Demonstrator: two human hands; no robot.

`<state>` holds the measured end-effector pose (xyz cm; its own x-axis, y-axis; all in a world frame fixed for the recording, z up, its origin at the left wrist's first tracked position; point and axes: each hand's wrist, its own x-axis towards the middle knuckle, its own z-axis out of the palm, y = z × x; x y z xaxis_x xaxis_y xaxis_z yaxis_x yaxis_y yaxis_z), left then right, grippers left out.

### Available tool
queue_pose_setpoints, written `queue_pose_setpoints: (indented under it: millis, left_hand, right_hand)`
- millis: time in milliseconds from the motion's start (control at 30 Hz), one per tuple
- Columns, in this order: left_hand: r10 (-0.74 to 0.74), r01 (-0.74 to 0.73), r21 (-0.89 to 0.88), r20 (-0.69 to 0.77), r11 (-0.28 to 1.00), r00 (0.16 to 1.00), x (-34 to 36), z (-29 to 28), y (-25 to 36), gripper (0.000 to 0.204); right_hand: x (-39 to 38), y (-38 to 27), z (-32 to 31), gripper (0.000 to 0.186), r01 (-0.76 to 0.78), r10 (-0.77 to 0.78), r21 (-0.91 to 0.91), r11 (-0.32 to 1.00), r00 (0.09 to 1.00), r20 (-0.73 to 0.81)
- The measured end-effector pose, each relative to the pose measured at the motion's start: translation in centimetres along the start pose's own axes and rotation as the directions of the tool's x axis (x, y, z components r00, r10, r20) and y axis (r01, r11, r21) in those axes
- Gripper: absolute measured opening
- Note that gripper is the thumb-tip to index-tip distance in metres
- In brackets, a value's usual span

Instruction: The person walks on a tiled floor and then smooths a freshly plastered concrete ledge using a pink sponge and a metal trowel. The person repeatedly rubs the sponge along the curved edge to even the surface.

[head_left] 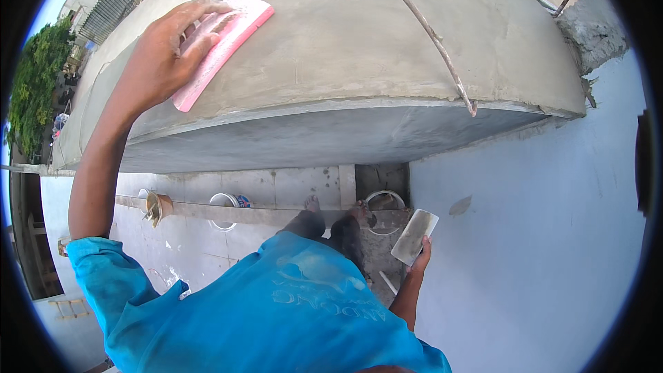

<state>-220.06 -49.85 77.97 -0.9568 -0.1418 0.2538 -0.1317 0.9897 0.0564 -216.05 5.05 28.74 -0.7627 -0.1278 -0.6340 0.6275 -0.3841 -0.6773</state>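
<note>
Pink float [222, 56] sits at 11 o'clock, on the grey plastered slab [359, 34], long side slanting from about 1 to 7 o'clock. Left hand [168, 50] holds it from the back, fingers on the far side, thumb on the near; handle partly hidden. Face looks about flat on the plaster, can't confirm from this angle.

Right hand [423, 255], 4 o'clock, grips a grey-faced rectangular tool [415, 235], off the slab; most of its fingers are hidden behind it.

For a good finish, I'd want even, light pressure, leading edge barely lifted, long overlapping arcs. Ease off near the slab's front edge [304, 105] at 12 o'clock, since a hard push could crumble that arris. Watch the bent rod [434, 40] at 1 o'clock; strokes should stop short of it.

Footing: bare feet [312, 204] at 6 o'clock by the narrow plank [283, 216], so short reaches, weight centred.
</note>
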Motion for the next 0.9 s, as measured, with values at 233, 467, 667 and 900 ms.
queue_pose_setpoints:
  millis: [233,467,667,900]
  left_hand:
    - [-0.082,0.092,0.197,-0.058,0.976,0.995,7.7,3.9,1.7,0.034]
    - [0.112,-0.093,0.166,-0.111,0.982,0.987,1.2,1.9,1.2,0.028]
    - [0.119,-0.112,0.075,-0.103,0.991,0.988,11.3,5.9,5.6,0.031]
    - [0.351,-0.349,0.113,0.0,0.93,0.936,2.6,1.3,3.5,0.034]
  right_hand:
    - [1.0,-1.0,-0.2,0.049,-0.066,0.068,-0.032,0.997,0.996,0.062]
    - [3.0,0.7,1.0,0.049,-0.026,0.025,0.018,0.999,0.997,0.071]
    - [3.5,-0.3,1.3,0.048,-0.079,0.081,-0.017,0.997,0.992,0.098]
    - [4.2,0.9,0.5,0.046,-0.104,0.105,-0.017,0.994,0.993,0.059]
